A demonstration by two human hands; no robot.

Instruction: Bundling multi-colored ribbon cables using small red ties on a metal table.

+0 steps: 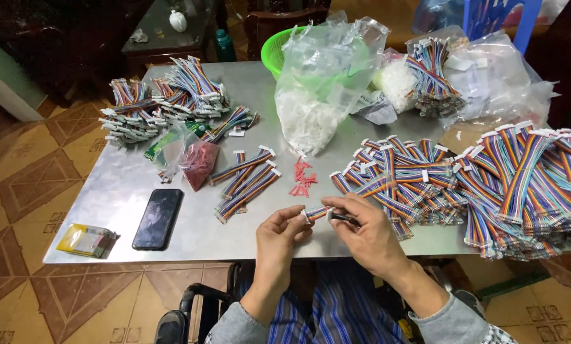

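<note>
Over the front edge of a grey metal table (126, 191), both my hands hold one short rainbow ribbon cable (318, 213) with white connectors. My left hand (281, 232) pinches its left end. My right hand (362, 230) grips the other end together with a thin dark tool (344, 218). Just beyond my hands lie several small red clips (303, 176). A few finished cables (247, 181) lie to the left of them.
A large heap of rainbow cables (489, 175) fills the right side. More bundles (161, 102) sit at the far left. A clear bag of white parts (320, 95), a green basket (276, 48), a black phone (158, 218) and a yellow packet (85, 240) are also here.
</note>
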